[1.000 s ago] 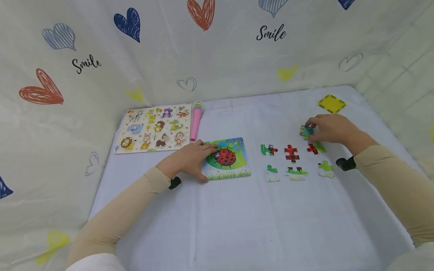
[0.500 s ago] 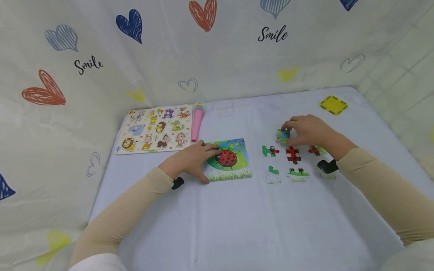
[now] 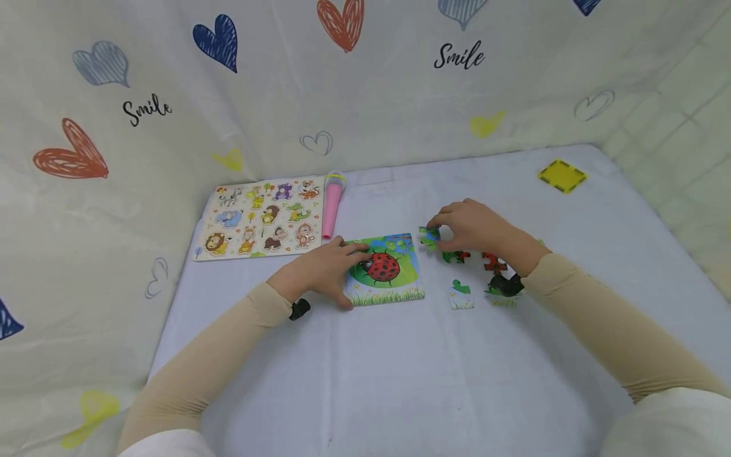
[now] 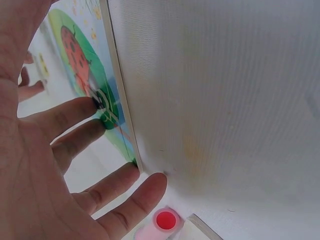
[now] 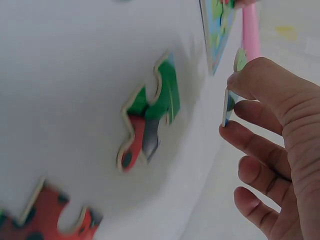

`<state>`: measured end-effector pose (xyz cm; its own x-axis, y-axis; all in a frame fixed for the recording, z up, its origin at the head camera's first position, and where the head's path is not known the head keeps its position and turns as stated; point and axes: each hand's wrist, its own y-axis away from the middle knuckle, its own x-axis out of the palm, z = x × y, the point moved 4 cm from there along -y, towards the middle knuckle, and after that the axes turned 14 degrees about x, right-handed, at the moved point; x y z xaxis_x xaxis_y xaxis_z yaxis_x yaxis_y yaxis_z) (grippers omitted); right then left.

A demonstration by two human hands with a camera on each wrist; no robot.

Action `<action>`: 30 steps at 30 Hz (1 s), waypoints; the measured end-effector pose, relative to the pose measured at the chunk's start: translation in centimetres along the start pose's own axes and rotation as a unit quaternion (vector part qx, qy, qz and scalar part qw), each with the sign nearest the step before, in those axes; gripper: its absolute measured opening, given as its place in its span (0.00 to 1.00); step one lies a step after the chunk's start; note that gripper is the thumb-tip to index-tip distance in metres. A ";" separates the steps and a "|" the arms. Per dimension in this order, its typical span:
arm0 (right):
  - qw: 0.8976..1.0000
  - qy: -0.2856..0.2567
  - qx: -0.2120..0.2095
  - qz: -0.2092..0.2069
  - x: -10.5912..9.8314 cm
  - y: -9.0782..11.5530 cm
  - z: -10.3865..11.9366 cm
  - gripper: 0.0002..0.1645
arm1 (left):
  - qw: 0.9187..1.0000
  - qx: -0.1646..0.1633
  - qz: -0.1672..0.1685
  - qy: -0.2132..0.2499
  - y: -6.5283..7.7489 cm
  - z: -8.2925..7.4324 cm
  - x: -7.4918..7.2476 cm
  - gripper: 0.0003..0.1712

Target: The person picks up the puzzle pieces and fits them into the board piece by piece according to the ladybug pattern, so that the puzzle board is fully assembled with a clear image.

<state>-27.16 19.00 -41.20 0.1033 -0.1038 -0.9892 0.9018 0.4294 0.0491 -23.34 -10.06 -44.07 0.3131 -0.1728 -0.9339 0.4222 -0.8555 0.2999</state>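
A square ladybug jigsaw board (image 3: 394, 273) lies flat on the white-covered table. My left hand (image 3: 316, 270) rests at its left side, fingers spread and mostly straight. In the left wrist view, its fingertips (image 4: 92, 105) reach over the printed face and along the edge. Between thumb and fingers my right hand (image 3: 474, 228) pinches a blue-and-green puzzle piece (image 3: 429, 236), just right of the board's upper corner. The right wrist view shows that piece (image 5: 230, 97) edge-on, raised off the table. Under the right hand lies a green, red and grey puzzle piece (image 5: 155, 105).
More loose pieces lie to the right, including a red piece (image 3: 493, 263) and a green-and-white piece (image 3: 461, 295). An animal puzzle board (image 3: 259, 219) and a pink toy microphone (image 3: 331, 206) are at the back left. A yellow square (image 3: 562, 176) lies at the back right.
My right hand has carried the blue-and-green puzzle piece leftward across the row of loose pieces to near the ladybug board. The left hand has stayed at the board.
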 end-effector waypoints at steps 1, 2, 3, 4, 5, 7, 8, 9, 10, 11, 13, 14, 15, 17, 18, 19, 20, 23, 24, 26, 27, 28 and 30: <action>1.000 -0.003 -0.005 0.001 0.1 -0.2 0.4 0.20 | 1.000 0.000 -0.001 0.000 0.0 0.0 0.0 0.63; 1.000 -0.005 -0.010 0.003 0.3 -0.4 0.8 0.20 | 1.000 -0.001 -0.001 0.001 0.0 0.0 0.0 0.63; 1.000 -0.004 -0.016 0.005 0.5 -0.6 1.1 0.20 | 1.000 -0.001 -0.001 0.000 0.1 0.0 0.0 0.63; 1.000 -0.006 -0.022 0.006 0.6 -0.8 1.5 0.21 | 1.000 -0.001 -0.002 0.001 0.1 0.0 0.0 0.63; 1.000 -0.007 -0.026 0.008 0.7 -0.9 1.8 0.21 | 1.000 -0.002 -0.002 0.001 0.1 0.0 0.0 0.64; 0.999 -0.010 -0.033 0.011 0.9 -1.3 2.4 0.21 | 1.000 -0.002 -0.003 -0.001 0.1 -0.1 -0.1 0.64; 0.999 -0.011 -0.039 0.012 1.0 -1.4 2.8 0.20 | 1.000 -0.001 -0.003 -0.002 0.1 -0.1 -0.2 0.64; 0.999 -0.012 -0.043 0.012 1.1 -1.6 3.1 0.20 | 1.000 -0.002 -0.003 -0.003 0.2 -0.1 -0.2 0.64; 0.999 -0.015 -0.048 0.012 1.2 -1.7 3.3 0.20 | 1.000 -0.001 -0.003 -0.002 0.2 -0.2 -0.3 0.64; 0.998 -0.015 -0.052 0.011 1.3 -1.9 3.6 0.19 | 1.000 -0.001 -0.004 -0.002 0.2 -0.2 -0.4 0.64; 0.998 -0.018 -0.060 0.012 1.6 -2.2 4.2 0.19 | 1.000 -0.001 -0.003 0.000 0.3 -0.2 -0.5 0.64; 0.998 -0.018 -0.062 0.013 1.7 -2.3 4.4 0.19 | 1.000 -0.001 -0.002 0.001 0.3 -0.2 -0.5 0.64; 0.998 -0.017 -0.064 0.014 1.9 -2.5 4.6 0.19 | 1.000 -0.002 -0.002 0.001 0.3 -0.2 -0.5 0.64; 0.998 -0.013 -0.065 0.015 2.1 -2.8 4.9 0.19 | 1.000 -0.001 -0.002 0.002 0.3 -0.2 -0.5 0.64; 0.998 -0.010 -0.064 0.016 2.3 -2.9 5.0 0.19 | 1.000 -0.002 -0.001 0.002 0.3 -0.2 -0.5 0.64; 0.998 -0.006 -0.063 0.017 2.4 -3.0 5.1 0.19 | 1.000 -0.001 -0.001 0.003 0.3 -0.1 -0.4 0.64; 0.998 -0.003 -0.062 0.018 2.5 -3.1 5.2 0.19 | 1.000 0.000 -0.002 0.003 0.2 -0.1 -0.4 0.64; 0.998 0.001 -0.064 0.016 2.5 -3.2 5.4 0.19 | 1.000 -0.001 -0.005 0.004 0.3 0.0 -0.3 0.64; 0.998 0.000 -0.065 0.016 2.5 -3.2 5.5 0.19 | 1.000 -0.001 -0.006 0.005 0.3 0.0 -0.3 0.64; 0.998 -0.001 -0.068 0.016 2.6 -3.2 5.7 0.19 | 1.000 -0.002 -0.006 0.004 0.3 0.1 -0.3 0.64; 0.998 -0.002 -0.068 0.016 2.7 -3.2 5.7 0.19 | 1.000 -0.001 -0.006 0.004 0.3 0.1 -0.3 0.64; 0.998 -0.004 -0.068 0.016 2.7 -3.2 5.7 0.19 | 1.000 -0.001 -0.006 0.004 0.3 0.1 -0.3 0.64; 0.998 -0.006 -0.062 0.021 2.9 -3.2 5.8 0.19 | 1.000 0.001 -0.005 0.001 0.3 0.1 -0.3 0.64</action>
<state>-27.30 12.10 -43.42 0.1459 -0.0936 -0.9849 0.8373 0.5419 0.0725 -23.43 -10.32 -43.74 0.3098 -0.1632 -0.9367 0.4231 -0.8586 0.2896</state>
